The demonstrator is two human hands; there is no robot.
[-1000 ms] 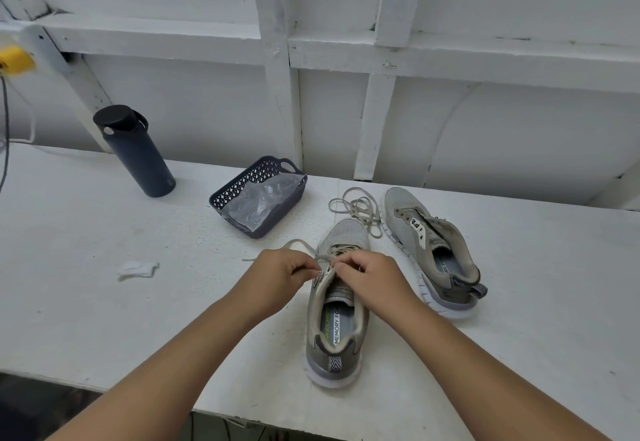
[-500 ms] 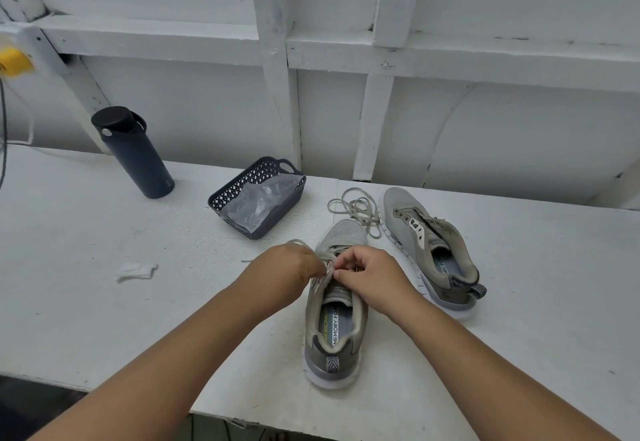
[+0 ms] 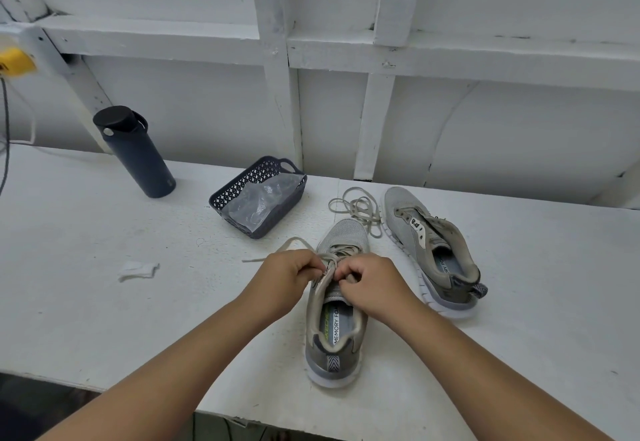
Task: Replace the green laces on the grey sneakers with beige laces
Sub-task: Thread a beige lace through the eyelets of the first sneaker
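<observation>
1. Directly in front of you, a grey sneaker (image 3: pixel 334 305) stood on the white table (image 3: pixel 86 288), heel toward you and toe pointing away.
2. Your left hand (image 3: pixel 287 276) had its fingers curled, pinching the beige lace (image 3: pixel 337 254) at the left side of the sneaker's eyelets.
3. Your right hand (image 3: pixel 370 284) also had its fingers curled, pinching the same lace at the tongue, just beside your left hand.
4. One free end of that lace trailed out to the left across the table, past your left hand.
5. A second grey sneaker (image 3: pixel 429 250) lay to the right, near the first but apart from it, tilted onto its side, with no lace in its eyelets.
6. A loose lace (image 3: pixel 356 206) lay in loops on the table between the two toes; its colour looked pale, and I could not tell beige from green.
7. Farther back sat a dark basket (image 3: pixel 242 187) holding crumpled clear plastic (image 3: pixel 263 198).
8. A dark bottle (image 3: pixel 135 151) stood upright at the far left.
9. A small white scrap (image 3: pixel 138 270) lay on the table to your left.
</observation>
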